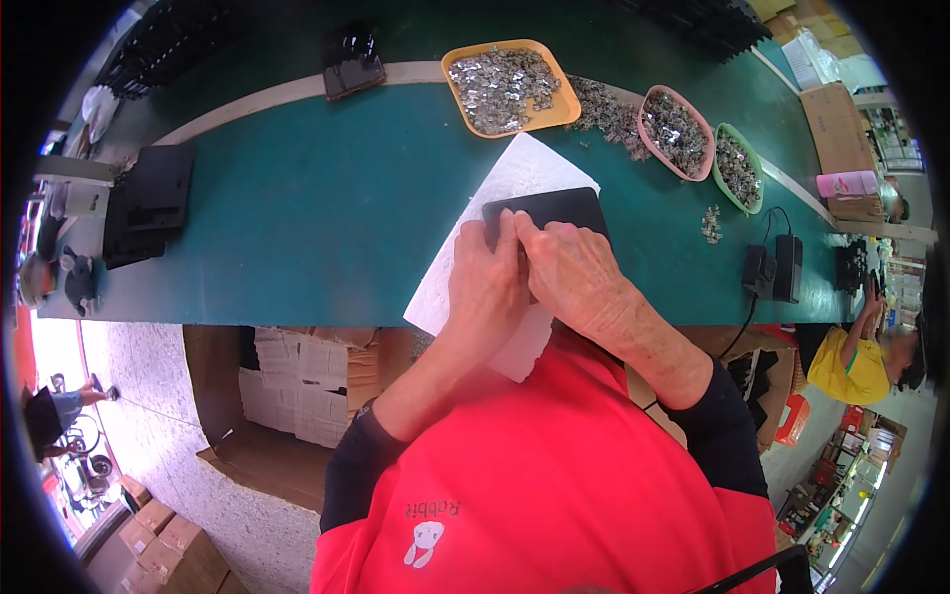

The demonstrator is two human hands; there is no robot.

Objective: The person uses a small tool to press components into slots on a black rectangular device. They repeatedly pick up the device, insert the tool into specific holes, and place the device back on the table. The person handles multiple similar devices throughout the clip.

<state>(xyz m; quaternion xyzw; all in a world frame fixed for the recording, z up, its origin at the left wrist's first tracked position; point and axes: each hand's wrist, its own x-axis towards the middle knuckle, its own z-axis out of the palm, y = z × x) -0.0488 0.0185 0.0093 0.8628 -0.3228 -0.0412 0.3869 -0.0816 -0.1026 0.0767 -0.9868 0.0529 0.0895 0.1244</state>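
A flat black panel with rounded corners lies over a white foam sheet at the table's near edge. My left hand is closed on the panel's left part, its thumb pressing on the top face. Close against it, my right hand has its fingers curled over the panel, with the index fingertip beside the left thumb. Whatever small thing may be between the right fingertips is hidden. Both hands cover the panel's near side.
Small metal pieces fill a yellow tray, a pink basket and a green basket; more lie loose between them. Black plastic parts stand at left. A black power adapter sits at right. An open carton is below the table.
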